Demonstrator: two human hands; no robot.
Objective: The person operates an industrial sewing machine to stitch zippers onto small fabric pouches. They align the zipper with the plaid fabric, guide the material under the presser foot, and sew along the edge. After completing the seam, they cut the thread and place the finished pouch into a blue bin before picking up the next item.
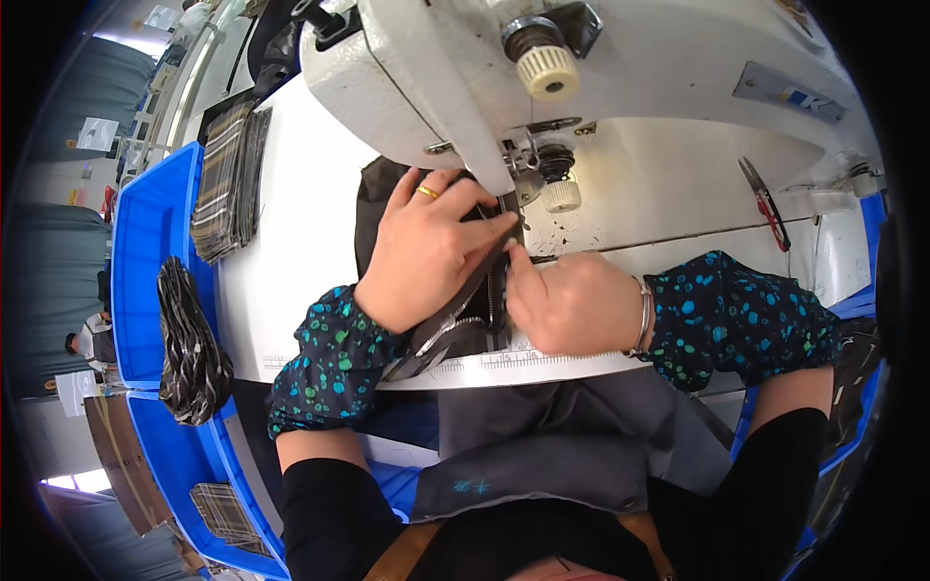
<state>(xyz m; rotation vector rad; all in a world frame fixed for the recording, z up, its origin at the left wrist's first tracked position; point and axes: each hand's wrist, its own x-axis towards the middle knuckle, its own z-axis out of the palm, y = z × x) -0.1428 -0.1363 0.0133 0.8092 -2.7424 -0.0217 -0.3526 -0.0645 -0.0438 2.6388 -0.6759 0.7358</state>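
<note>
Our left hand (424,250) lies over a dark cloth piece with a metal-toothed zipper (467,332), fingers bent and pressing down; whether they also grip it, we cannot tell. Our right hand (573,302) is curled, its fingertips touching the cloth's right edge; we cannot make out a pinch. That cloth lies on the white surface (291,174), its far end at the needle area.

Around our hands, the white metal sewing machine (678,77) looms from 11 to 2 o'clock, its head overhanging the work and blocking our view behind it. Red-handled metal snips (772,215) lie near 3 o'clock. A printed ruler strip (542,361) runs along the near edge at 6. At 9 stands a blue plastic bin (145,290); a stack of brown-and-grey plaid cloth (221,189) sits beside it, toward 10. A dark striped cloth bundle (191,353) drapes across its rim at 8, partly hiding it.
</note>
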